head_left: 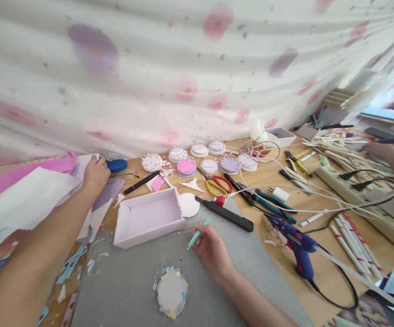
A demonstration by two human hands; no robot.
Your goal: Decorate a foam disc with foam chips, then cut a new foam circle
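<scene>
My left hand (95, 174) reaches far left onto a stack of paper sheets (27, 200), fingers curled on the sheets beside a blue oval object (117, 165). My right hand (211, 249) rests on the grey cutting mat (129, 281), closed on a thin teal strip of paper (197, 233). A white open box (148, 216) lies between the two hands. A round white disc with coloured bits around its edge (171, 292) sits on the mat near me.
Several round decorated discs (200, 156), red-handled scissors (219, 184), a black utility knife (229, 215), pliers (268, 202), a blue glue gun (297, 245) with its cord, and white cables crowd the wooden table. Another person's hands (392, 154) are at the far right. A floral curtain hangs behind.
</scene>
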